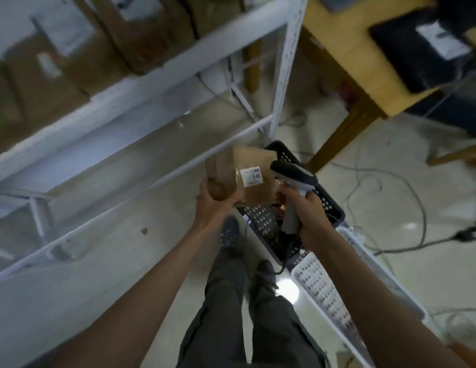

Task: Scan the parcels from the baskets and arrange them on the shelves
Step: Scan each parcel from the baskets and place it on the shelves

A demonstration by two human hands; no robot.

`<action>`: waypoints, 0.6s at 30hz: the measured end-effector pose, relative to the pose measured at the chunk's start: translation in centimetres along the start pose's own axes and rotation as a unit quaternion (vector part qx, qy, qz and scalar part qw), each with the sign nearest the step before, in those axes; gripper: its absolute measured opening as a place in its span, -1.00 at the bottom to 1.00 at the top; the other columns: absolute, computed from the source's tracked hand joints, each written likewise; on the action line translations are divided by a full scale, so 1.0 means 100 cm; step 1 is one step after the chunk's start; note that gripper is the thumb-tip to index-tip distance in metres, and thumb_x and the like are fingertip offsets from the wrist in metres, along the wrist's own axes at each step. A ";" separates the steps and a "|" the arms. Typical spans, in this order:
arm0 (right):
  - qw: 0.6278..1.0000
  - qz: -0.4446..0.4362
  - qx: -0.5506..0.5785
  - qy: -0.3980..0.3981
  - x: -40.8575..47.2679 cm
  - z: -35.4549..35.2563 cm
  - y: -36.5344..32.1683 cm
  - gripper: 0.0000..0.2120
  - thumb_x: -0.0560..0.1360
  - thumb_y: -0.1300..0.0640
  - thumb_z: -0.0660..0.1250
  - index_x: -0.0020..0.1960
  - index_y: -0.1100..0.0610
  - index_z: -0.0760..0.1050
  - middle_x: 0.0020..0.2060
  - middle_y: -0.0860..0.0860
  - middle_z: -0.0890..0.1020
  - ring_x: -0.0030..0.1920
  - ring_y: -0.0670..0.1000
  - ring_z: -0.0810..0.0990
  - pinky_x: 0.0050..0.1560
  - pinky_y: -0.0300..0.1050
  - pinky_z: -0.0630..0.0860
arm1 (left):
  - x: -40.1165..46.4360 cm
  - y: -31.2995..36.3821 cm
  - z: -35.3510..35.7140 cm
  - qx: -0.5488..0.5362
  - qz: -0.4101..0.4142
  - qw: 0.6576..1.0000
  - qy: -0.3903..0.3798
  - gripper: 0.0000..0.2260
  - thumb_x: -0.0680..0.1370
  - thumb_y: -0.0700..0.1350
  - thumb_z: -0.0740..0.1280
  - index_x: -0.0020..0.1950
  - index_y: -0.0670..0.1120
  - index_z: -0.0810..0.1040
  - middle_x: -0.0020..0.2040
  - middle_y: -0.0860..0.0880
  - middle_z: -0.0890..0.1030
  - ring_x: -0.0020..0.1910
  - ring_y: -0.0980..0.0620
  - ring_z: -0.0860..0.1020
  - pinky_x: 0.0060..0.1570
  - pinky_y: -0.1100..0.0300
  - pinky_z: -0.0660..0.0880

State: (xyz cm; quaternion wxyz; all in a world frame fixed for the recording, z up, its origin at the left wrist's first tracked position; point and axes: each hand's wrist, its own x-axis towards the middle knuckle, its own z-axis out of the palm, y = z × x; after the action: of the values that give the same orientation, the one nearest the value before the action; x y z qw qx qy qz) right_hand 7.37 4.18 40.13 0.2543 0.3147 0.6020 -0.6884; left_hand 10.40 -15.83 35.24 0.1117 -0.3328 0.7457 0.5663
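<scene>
Parcel (246,179) above dark basket (329,205)

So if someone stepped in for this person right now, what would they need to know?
Left hand grips a brown paper parcel, white label facing up. Right hand grips the barcode scanner, its head beside the label.
Both are held above the black basket; a white basket sits next to it.
Done: parcel picked up. Whether it has scanned, I cannot tell.
Left: place it on the white shelf, then do the rest.

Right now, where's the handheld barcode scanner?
Head view, right of centre: grey handheld barcode scanner in the right hand, above the black basket, beside the brown paper parcel.
</scene>
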 end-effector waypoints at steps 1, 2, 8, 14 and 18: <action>1.000 -0.020 -0.019 -0.013 -0.014 0.007 -0.006 -0.60 0.54 0.09 0.45 0.34 0.10 0.48 0.10 0.14 0.67 0.12 0.17 0.66 0.22 0.29 0.58 | -0.017 0.003 -0.010 -0.020 0.002 1.000 0.006 0.05 0.19 0.38 0.54 0.56 0.06 0.22 0.17 0.24 0.50 0.02 0.35 0.52 -0.09 0.47 0.42; 0.998 -0.040 -0.036 -0.026 -0.027 0.013 -0.013 -0.60 0.54 0.06 0.46 0.33 0.04 0.47 0.15 0.10 0.65 0.16 0.15 0.64 0.23 0.27 0.58 | -0.032 0.005 -0.021 -0.037 0.001 0.999 0.013 0.02 0.24 0.34 0.56 0.58 0.07 0.20 0.27 0.15 0.49 0.12 0.21 0.52 0.03 0.35 0.45; 0.985 -0.097 -0.082 -0.114 -0.099 0.056 -0.042 -0.79 0.53 0.10 0.45 0.15 0.01 0.55 0.12 0.09 0.68 0.15 0.14 0.65 0.25 0.21 0.58 | -0.115 0.012 -0.100 -0.131 -0.002 0.989 0.070 0.09 0.11 0.41 0.50 0.56 0.16 0.17 0.44 0.01 0.43 0.27 0.06 0.48 0.11 0.19 0.45; 0.966 -0.126 -0.106 -0.198 -0.161 0.113 -0.041 -0.95 0.57 0.19 0.39 0.02 0.16 0.57 -0.02 0.25 0.63 0.03 0.22 0.61 0.05 0.12 0.53 | -0.184 0.005 -0.180 -0.205 0.042 0.972 0.105 0.00 0.14 0.33 0.52 0.52 0.21 0.21 0.37 0.01 0.48 0.27 0.11 0.51 0.25 0.11 0.45; 0.961 -0.096 -0.058 -0.254 -0.202 0.145 -0.025 -0.74 0.56 0.12 0.42 0.22 0.08 0.48 0.13 0.17 0.69 0.17 0.16 0.67 0.28 0.18 0.56 | -0.228 -0.019 -0.217 -0.198 0.078 0.971 0.106 -0.08 0.31 0.00 0.63 0.53 0.23 0.18 0.28 0.12 0.47 0.17 0.22 0.53 -0.02 0.29 0.57</action>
State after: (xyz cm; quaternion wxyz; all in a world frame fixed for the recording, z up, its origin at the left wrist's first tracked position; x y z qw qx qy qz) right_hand 17.26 -10.37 57.83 0.3495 0.0553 0.5840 -0.7306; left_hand 33.34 -27.60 53.38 -0.0806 -0.3468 0.6504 0.6710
